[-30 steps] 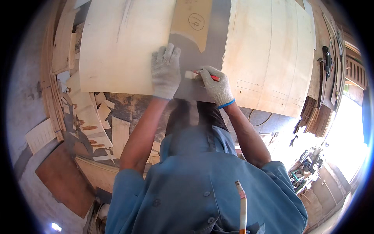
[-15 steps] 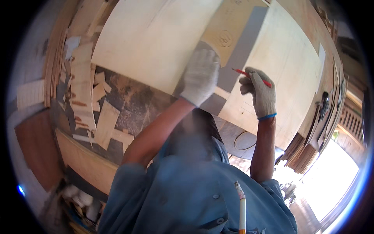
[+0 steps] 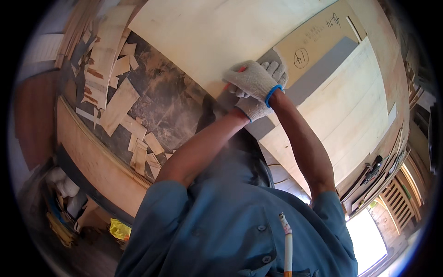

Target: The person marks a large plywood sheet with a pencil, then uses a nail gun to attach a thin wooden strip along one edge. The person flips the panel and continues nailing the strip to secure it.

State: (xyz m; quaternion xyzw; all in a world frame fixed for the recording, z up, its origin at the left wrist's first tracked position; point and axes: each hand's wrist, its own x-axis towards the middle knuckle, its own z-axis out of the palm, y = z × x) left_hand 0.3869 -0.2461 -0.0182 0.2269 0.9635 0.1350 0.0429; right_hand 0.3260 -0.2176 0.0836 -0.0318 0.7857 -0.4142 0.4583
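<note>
My left hand (image 3: 277, 70), in a white knit glove, lies flat with fingers stretched over the near end of a tan template (image 3: 318, 38) with handwritten marks. Crossing over it, my gloved right hand (image 3: 254, 79) is closed on a red pencil (image 3: 242, 69), mostly hidden by the glove. The pencil is by the edge of a large pale plywood sheet (image 3: 207, 41) on the left. A grey strip (image 3: 323, 69) shows along the template's right side, beside another pale plywood sheet (image 3: 341, 111).
Thin wood offcuts (image 3: 121, 104) lie scattered on the dusty dark surface (image 3: 161, 87) at left. A long board edge (image 3: 101, 143) runs along the near left. Dark-handled tools (image 3: 374, 167) rest at the right. A burning cigarette (image 3: 288, 244) juts up in front of my shirt.
My right hand has swung left with the red pencil, crossing over my left hand. The left hand stays on the template. The view has shifted and turned.
</note>
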